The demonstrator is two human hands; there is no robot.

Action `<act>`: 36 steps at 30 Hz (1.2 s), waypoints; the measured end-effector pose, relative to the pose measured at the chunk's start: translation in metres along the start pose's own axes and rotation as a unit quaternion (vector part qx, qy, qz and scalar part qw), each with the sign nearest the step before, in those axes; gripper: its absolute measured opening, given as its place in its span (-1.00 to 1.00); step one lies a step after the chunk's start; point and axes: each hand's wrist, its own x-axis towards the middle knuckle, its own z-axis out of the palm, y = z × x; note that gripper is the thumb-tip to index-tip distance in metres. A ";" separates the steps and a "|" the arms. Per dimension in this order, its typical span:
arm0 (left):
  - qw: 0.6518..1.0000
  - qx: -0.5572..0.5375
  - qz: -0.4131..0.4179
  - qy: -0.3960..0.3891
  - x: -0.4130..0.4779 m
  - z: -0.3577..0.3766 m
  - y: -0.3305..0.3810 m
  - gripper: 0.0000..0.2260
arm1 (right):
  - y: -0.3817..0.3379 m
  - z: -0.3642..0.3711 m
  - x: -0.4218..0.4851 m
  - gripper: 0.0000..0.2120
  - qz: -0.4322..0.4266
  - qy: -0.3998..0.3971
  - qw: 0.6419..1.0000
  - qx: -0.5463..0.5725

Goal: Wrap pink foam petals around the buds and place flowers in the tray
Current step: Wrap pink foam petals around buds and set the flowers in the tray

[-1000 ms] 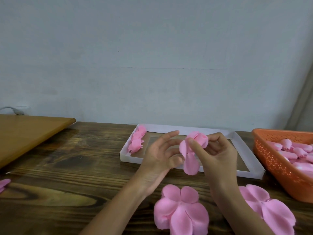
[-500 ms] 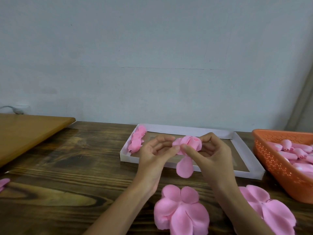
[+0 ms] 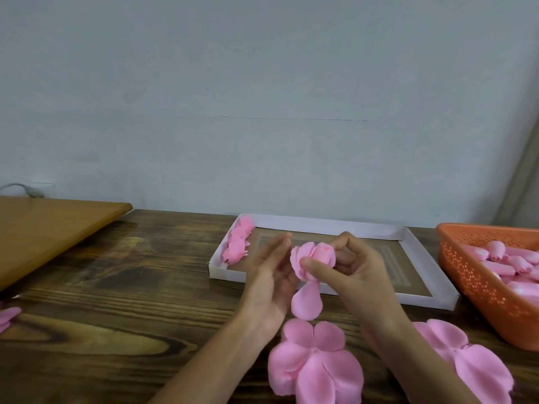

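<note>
Vertically, one loose petal (image 3: pixel 306 301) hangs below the flower (image 3: pixel 316 255).

The tray (image 3: pixel 335 228) floor is open from above, right of the finished flowers (image 3: pixel 237 243); the left hand (image 3: pixel 271 275) and the right hand (image 3: pixel 358 272), pinching the flower (image 3: pixel 315 255), block its near wall; the orange basket (image 3: pixel 472 281) closes the right; petal pieces (image 3: pixel 315 365) cover the near worktop (image 3: pixel 131 287); leftward is bare wood.

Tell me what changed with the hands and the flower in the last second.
The left hand closed onto the flower half a second ago, then let go; its fingers now lie straight beside it. The right hand still pinches the flower, one petal still hanging loose. The tray, basket and flat petal cut-outs stayed put.
</note>
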 end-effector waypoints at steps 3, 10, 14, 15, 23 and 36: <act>0.999 -0.044 0.023 -0.016 -0.004 0.002 -0.004 -0.31 | 0.003 0.005 -0.002 -0.72 -0.013 -0.004 0.999 -0.033; 0.999 -0.005 -0.027 0.032 -0.008 0.005 -0.007 -0.63 | 0.014 0.018 -0.012 -0.75 -0.068 -0.004 0.979 -0.191; 0.994 -0.095 -0.051 -0.037 -0.013 0.006 -0.005 -0.50 | 0.010 0.020 -0.014 -0.70 -0.100 0.025 0.961 -0.257; 0.992 -0.110 -0.054 -0.041 -0.015 0.008 -0.005 -0.45 | 0.009 0.022 -0.015 -0.70 -0.112 0.031 0.954 -0.277; 0.981 -0.169 -0.073 0.054 -0.018 0.007 -0.004 -0.46 | 0.009 0.032 -0.022 -0.77 -0.238 0.022 0.871 -0.430; 0.966 -0.203 -0.076 0.141 0.006 -0.025 0.014 -0.45 | 0.013 -0.005 -0.004 -0.61 -0.173 -0.209 0.843 -0.464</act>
